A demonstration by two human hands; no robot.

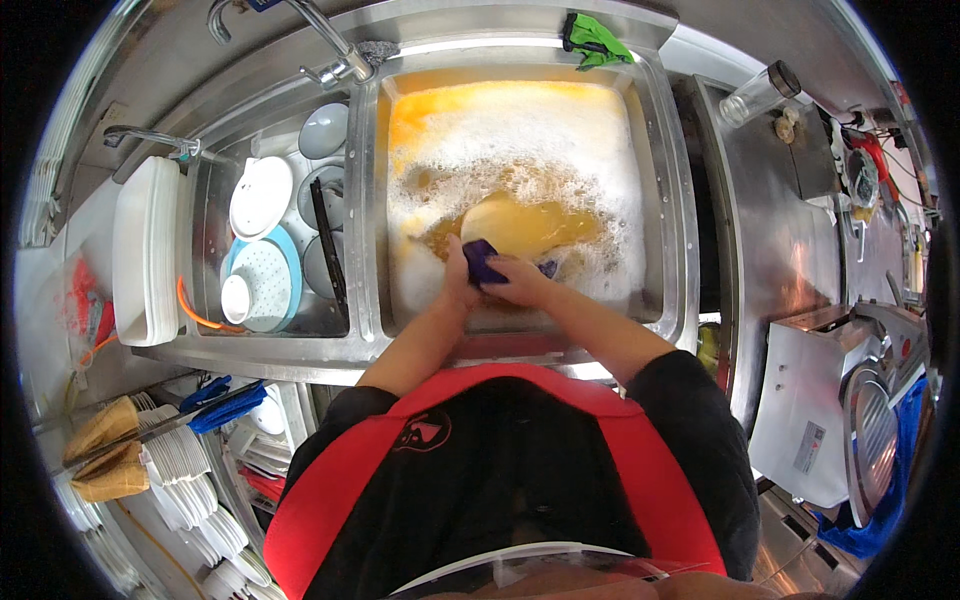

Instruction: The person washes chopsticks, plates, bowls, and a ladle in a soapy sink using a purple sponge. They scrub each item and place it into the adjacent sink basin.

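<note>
A round pale plate (495, 225) lies tilted in the foamy yellowish water of the right-hand sink basin (676, 230), partly under the surface. At its near left edge my left hand (458, 278) grips the rim; its thumb side shows, the other fingers are hidden. My right hand (518, 284) is closed on a dark purple cloth (482, 260), which is bunched against the plate's near edge. Another bit of purple shows just right of that hand. Foam hides whatever else lies in the water.
The left basin holds white lids (262, 198), bowls, a blue-rimmed colander (268, 285) and dark tongs (326, 240). White trays (150, 250) stand at its left. A faucet (345, 62) rises behind; a green cloth (597, 42) lies on the back rim. A slicer (815, 410) stands right.
</note>
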